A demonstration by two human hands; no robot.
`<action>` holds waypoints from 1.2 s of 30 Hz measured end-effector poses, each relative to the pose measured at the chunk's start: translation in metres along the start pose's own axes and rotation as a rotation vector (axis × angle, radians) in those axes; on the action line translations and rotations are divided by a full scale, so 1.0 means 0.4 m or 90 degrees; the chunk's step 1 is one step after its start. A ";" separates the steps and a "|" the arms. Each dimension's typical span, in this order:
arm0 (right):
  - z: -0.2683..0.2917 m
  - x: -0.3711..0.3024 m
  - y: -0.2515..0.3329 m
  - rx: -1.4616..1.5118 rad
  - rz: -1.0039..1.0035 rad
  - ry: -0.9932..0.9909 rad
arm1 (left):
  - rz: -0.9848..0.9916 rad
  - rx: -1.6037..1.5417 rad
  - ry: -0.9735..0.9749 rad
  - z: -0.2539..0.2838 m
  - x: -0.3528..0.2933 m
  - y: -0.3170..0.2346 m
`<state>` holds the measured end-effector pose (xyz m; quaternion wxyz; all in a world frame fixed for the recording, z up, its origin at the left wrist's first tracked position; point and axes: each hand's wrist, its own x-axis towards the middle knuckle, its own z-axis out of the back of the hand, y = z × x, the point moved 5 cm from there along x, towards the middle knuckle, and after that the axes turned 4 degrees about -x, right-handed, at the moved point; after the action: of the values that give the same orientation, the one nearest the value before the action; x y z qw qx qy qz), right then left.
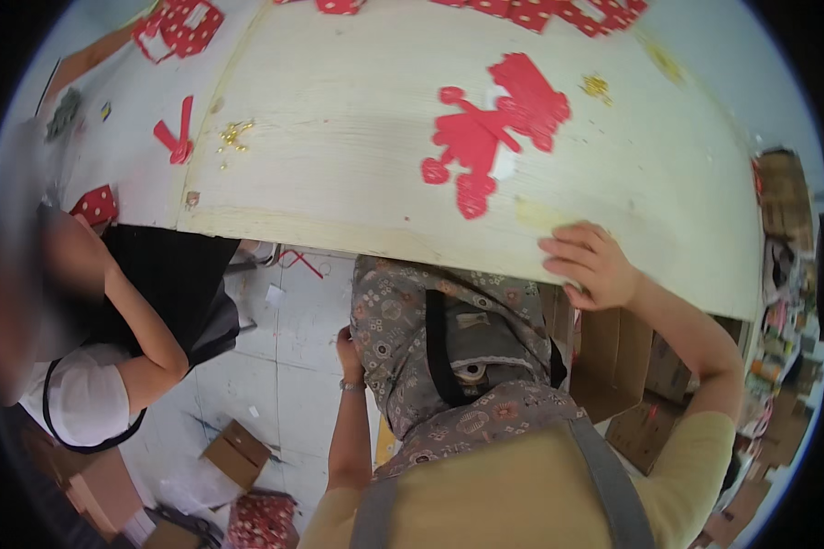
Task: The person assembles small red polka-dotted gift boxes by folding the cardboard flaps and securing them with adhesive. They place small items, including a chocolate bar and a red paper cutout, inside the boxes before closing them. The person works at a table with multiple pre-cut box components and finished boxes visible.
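My right hand (pixel 590 265) rests on the front edge of a pale wooden table (pixel 339 156), fingers spread flat on top and holding nothing. A red paper cutout (pixel 490 128) lies on the table a little beyond it. My left hand (pixel 346 352), with a band on the wrist, is down at my side, pressed against the grey patterned apron (pixel 458 366) I wear. The fabric hides most of its fingers, so its grip cannot be made out.
A person in a white top and dark apron (pixel 110 366) sits at the left. More red cutouts (pixel 178 27) and gold bits (pixel 233 135) lie on the table. Cardboard boxes (pixel 238 453) stand on the floor, with others under the table at the right (pixel 627 366).
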<state>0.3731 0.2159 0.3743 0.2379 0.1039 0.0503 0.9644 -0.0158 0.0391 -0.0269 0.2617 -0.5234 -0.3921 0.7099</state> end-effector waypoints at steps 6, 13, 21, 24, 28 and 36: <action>0.027 -0.060 0.030 -0.080 -0.091 -0.083 | -0.319 -0.088 -0.082 -0.002 0.005 -0.458; -0.020 -0.059 -0.021 -0.001 -0.169 -0.220 | -0.522 -0.109 -0.068 -0.050 -0.157 -0.842; 0.003 0.327 -0.099 -0.141 -0.168 -0.214 | -0.735 0.169 -0.131 -0.108 -0.211 -1.012; -0.079 0.334 -0.211 -0.126 -0.231 -0.110 | -0.677 0.234 -0.010 -0.182 -0.190 -1.084; -0.086 0.345 -0.275 -0.101 -0.228 -0.111 | -0.758 0.471 0.205 -0.436 -0.190 -1.186; 0.120 0.296 -0.529 -0.044 -0.494 -0.489 | -0.775 0.637 0.173 -0.656 -0.036 -1.270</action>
<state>0.3763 0.4601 0.4108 0.5808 0.4149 -0.0372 0.6994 0.2180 0.3841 0.3647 0.8525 -0.1200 -0.2085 0.4641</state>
